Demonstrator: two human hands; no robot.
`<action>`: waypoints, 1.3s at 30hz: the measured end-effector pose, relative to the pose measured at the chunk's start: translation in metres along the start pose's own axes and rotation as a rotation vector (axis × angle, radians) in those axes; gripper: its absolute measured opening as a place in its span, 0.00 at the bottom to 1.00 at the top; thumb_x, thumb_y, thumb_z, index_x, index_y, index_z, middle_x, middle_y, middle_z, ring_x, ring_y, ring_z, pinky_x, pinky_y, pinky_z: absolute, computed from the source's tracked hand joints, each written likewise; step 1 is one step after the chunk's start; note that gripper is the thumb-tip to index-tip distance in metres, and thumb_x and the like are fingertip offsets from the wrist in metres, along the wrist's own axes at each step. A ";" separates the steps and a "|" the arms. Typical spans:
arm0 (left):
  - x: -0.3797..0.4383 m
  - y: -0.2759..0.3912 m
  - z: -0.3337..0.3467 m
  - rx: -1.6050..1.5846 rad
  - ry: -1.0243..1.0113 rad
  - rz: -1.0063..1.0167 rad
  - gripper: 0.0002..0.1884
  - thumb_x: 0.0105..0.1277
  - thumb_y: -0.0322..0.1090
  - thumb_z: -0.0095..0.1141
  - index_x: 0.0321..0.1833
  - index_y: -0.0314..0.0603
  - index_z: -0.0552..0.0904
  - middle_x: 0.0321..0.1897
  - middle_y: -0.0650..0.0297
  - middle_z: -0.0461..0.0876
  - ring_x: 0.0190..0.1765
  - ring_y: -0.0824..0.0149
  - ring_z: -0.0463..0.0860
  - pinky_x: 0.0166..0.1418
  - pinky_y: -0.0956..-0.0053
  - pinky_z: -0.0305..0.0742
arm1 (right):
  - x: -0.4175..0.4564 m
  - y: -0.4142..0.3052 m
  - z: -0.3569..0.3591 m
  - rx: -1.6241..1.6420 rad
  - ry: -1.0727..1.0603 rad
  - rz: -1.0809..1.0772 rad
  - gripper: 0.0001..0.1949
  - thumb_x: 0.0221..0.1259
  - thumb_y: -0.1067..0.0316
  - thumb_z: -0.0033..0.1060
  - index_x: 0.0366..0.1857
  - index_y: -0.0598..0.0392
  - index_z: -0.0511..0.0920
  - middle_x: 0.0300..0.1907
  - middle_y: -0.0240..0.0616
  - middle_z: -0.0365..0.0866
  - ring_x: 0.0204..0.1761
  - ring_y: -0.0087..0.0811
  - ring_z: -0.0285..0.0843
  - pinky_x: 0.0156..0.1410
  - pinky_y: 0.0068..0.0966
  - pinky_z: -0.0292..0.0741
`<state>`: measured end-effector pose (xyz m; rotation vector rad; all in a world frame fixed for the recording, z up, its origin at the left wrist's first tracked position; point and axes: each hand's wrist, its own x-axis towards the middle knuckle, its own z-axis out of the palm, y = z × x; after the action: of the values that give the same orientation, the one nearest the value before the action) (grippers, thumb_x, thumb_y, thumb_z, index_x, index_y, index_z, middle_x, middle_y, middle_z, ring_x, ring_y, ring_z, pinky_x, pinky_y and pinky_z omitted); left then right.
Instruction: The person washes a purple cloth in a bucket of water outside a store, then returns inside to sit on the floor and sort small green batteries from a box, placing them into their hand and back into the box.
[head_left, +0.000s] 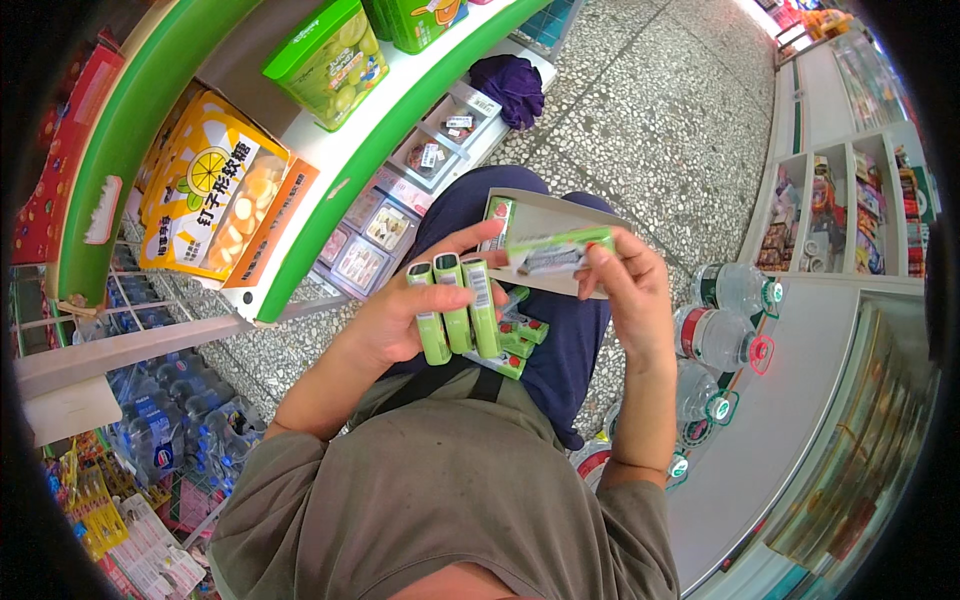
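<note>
Fanned between the thumb and fingers of my left hand (409, 311) are three slim green candy packs (452, 304), their barcoded sides up. My right hand (630, 281) pinches one more green pack (559, 253), tilted and a little blurred, by its right end. Beneath that pack an open cardboard box (555, 204) rests over my knees, with a green pack (499, 223) standing along its left wall; my right hand partly hides the box. Several loose green packs (517, 337) with red fruit pictures lie in my lap, partly covered by my left hand.
At the left, a green-edged shelf (375, 146) holds yellow gummy candy bags (214, 195) and a green candy tub (330, 64). Trays of small accessories (375, 232) lie below it. Large water bottles (720, 334) line the right side, by a white counter (780, 397).
</note>
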<state>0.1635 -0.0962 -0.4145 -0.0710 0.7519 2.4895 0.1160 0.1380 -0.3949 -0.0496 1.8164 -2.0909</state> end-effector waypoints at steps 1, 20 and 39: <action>-0.001 0.000 0.001 0.024 -0.009 -0.032 0.36 0.57 0.32 0.61 0.70 0.37 0.62 0.56 0.54 0.74 0.53 0.63 0.78 0.58 0.67 0.74 | 0.000 -0.001 0.004 -0.007 0.001 0.012 0.12 0.63 0.64 0.61 0.44 0.61 0.80 0.30 0.30 0.81 0.26 0.16 0.73 0.34 0.13 0.69; -0.002 0.004 -0.008 0.163 0.158 0.036 0.36 0.57 0.33 0.58 0.70 0.38 0.63 0.65 0.52 0.66 0.53 0.63 0.79 0.59 0.64 0.74 | 0.011 0.007 0.008 -0.101 0.005 0.037 0.17 0.62 0.69 0.62 0.54 0.61 0.74 0.36 0.29 0.81 0.32 0.14 0.74 0.36 0.13 0.70; 0.006 0.002 -0.021 0.177 0.251 0.019 0.38 0.57 0.32 0.56 0.72 0.35 0.58 0.71 0.53 0.59 0.54 0.61 0.78 0.59 0.61 0.75 | 0.052 0.042 -0.004 -1.158 -0.065 -0.068 0.16 0.56 0.63 0.63 0.41 0.64 0.78 0.31 0.54 0.83 0.36 0.50 0.82 0.42 0.41 0.77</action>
<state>0.1553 -0.1062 -0.4328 -0.3182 1.0782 2.4471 0.0776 0.1218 -0.4472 -0.4597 2.7095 -0.7890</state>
